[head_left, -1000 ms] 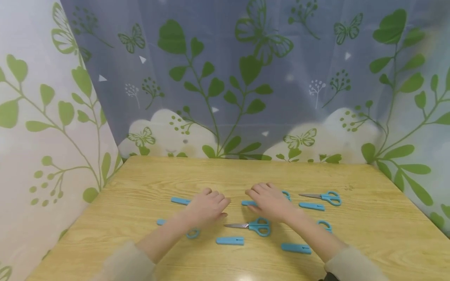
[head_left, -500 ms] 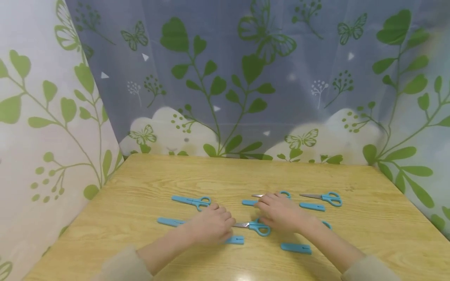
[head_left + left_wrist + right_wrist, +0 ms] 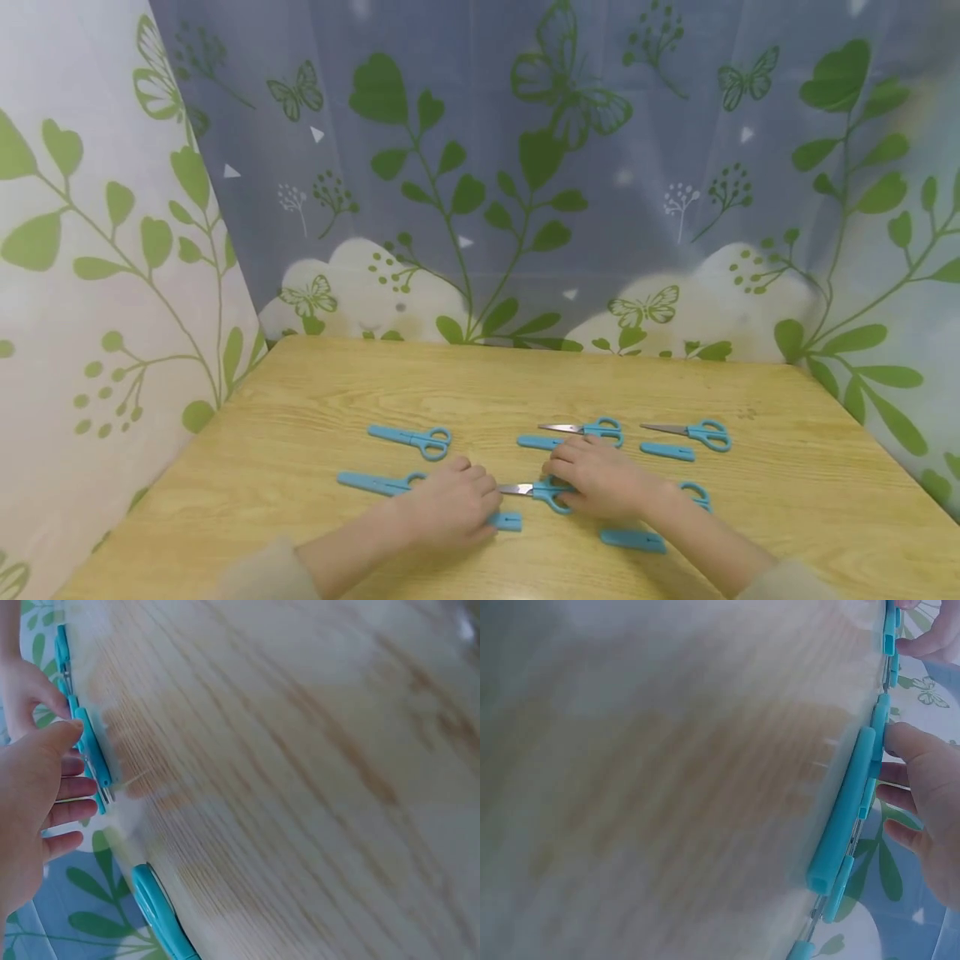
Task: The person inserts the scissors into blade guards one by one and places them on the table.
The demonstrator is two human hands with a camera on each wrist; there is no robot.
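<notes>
My left hand (image 3: 456,500) is at the near middle blue scissors cover (image 3: 506,522), thumb and fingers at its left part. In the left wrist view the thumb lies against that cover (image 3: 94,746), with the fingers along its far side. My right hand (image 3: 607,477) pinches the blue handle of the middle scissors (image 3: 549,493), whose bare blade points left toward the left hand. The right wrist view shows the thumb at the handle (image 3: 880,720) and the fingers behind it. Blade and cover lie close to each other, apart.
Two covered scissors (image 3: 408,441) (image 3: 375,483) lie on the left of the wooden table (image 3: 300,383). Bare scissors (image 3: 600,431) (image 3: 705,433) with covers (image 3: 538,442) (image 3: 667,452) lie at the back right. Another pair (image 3: 696,496), partly behind the right arm, has its cover (image 3: 633,541) in front.
My left hand has come down and right from the covered scissors to the middle cover. My right hand has moved right and nearer, onto the middle scissors' handle.
</notes>
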